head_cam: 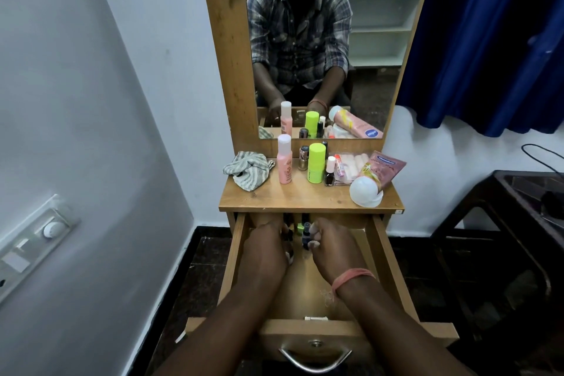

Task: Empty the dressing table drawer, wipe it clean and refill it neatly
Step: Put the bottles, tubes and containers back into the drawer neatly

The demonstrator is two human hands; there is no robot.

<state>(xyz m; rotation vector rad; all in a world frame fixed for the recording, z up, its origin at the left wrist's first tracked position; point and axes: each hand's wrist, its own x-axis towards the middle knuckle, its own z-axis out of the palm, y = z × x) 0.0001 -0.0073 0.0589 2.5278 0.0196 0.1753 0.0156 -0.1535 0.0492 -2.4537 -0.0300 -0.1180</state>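
Nearest us, the wooden drawer point(387, 256) stands pulled fully out, its curved metal handle point(314, 359) at the front and a small white item point(316, 318) lying just inside the front wall. Deep in the drawer, our right hand point(331, 241) has its fingers point(314, 235) curled around a small dark bottle point(306, 236). Our left hand point(268, 241) reaches in beside it, but we cannot tell how its fingers lie. More small bottles point(300, 220) stand at the drawer's shadowed back. Beyond the drawer, the surface point(305, 198) carries a striped cloth point(248, 169), a pink bottle point(284, 163), a lime-green container point(316, 163), nail polishes point(329, 172), and a pink tube point(380, 172), with the mirror point(320, 40) behind.
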